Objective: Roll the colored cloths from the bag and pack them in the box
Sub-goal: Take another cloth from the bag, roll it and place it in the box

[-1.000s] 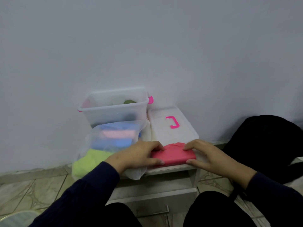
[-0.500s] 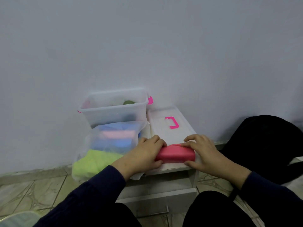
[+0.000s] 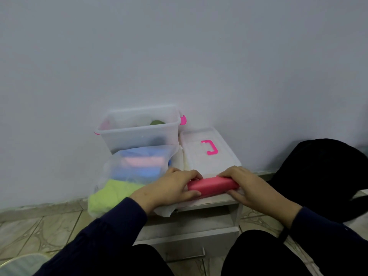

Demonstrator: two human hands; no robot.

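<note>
Pink cloth roll (image 3: 212, 186) between left grip (image 3: 171, 188), right grip (image 3: 247, 186).

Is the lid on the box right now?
No, the lid lies flat on the small table to the right of the open box.

white stand (image 3: 209, 204) | box (image 3: 139, 134) | lid (image 3: 207, 154) | bag (image 3: 137, 172) | pink cloth (image 3: 213, 186)
</note>
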